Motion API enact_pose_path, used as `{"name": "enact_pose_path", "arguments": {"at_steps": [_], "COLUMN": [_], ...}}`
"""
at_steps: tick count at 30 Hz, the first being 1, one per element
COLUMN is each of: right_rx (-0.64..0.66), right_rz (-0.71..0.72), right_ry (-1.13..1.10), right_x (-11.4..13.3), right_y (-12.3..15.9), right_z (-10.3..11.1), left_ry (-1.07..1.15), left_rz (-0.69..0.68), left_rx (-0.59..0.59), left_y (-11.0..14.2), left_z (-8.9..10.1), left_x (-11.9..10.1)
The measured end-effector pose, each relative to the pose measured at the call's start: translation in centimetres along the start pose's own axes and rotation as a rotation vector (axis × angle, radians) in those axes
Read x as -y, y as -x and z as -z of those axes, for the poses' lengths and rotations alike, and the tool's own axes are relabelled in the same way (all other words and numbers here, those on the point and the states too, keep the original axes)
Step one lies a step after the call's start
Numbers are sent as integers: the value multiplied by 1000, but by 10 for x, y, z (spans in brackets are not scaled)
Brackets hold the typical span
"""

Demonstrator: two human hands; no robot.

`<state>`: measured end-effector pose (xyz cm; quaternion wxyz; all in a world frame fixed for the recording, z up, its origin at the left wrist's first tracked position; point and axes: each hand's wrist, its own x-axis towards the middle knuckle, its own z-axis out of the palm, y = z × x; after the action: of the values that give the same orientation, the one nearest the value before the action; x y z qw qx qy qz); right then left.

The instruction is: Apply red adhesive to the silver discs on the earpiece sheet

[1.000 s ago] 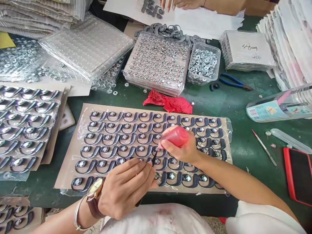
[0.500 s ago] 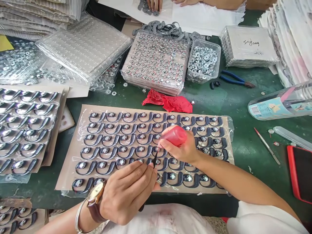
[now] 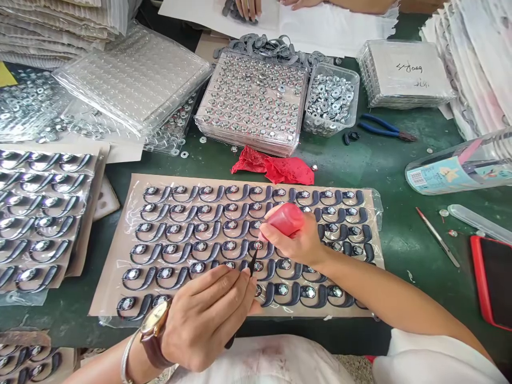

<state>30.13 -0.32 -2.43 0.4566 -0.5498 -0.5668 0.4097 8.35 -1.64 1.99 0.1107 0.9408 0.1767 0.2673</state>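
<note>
Card sheet (image 3: pixel 109 285), set with rows of dark curved bands, lies flat on the green table (image 3: pixel 168 164) directly before the person, under both hands. It looks light and slightly bendy, with a clear film that is probably slippery, so it would be best lifted level by two opposite edges.

The left hand (image 3: pixel 212 314) is closed around a slim black tool, its point angled toward a band near the middle; the right hand (image 3: pixel 304 246) grips a red bottle (image 3: pixel 284 220) tilted nozzle-down over that spot. Whether tool or nozzle touches the band cannot be told. The bottle seems light and soft-walled, easily squeezed, and suits a hold around its body. The bands (image 3: pixel 296 293) look rubbery and pliant, and their sides offer a safer grip than the small, shiny discs (image 3: pixel 166 273), which are likely hard and slick.

The white-topped stack (image 3: pixel 410 66) bears inverted handwriting, perhaps including "600". The clear jar (image 3: pixel 452 168) carries a pale blue label with a barcode and a flower; its small print is unreadable.
</note>
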Motion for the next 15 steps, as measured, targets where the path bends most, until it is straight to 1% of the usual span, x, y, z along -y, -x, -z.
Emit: {"name": "enact_pose_path", "arguments": {"at_steps": [3, 6, 8, 12, 15], "right_rx": [-10, 8, 21, 1, 9], "right_rz": [5, -13, -19, -16, -16], "right_ry": [71, 106, 85, 24, 21], "right_x": [4, 7, 7, 4, 3], "right_y": [-1, 0, 1, 4, 4], "right_z": [3, 6, 8, 7, 7], "left_ry": [9, 19, 29, 50, 74], "left_rz": [6, 16, 17, 35, 50], "left_rx": [4, 10, 5, -7, -6], "left_y": [-2, -5, -8, -13, -14], "left_z": [1, 3, 4, 6, 7], "left_x": [2, 3, 4, 6, 7]}}
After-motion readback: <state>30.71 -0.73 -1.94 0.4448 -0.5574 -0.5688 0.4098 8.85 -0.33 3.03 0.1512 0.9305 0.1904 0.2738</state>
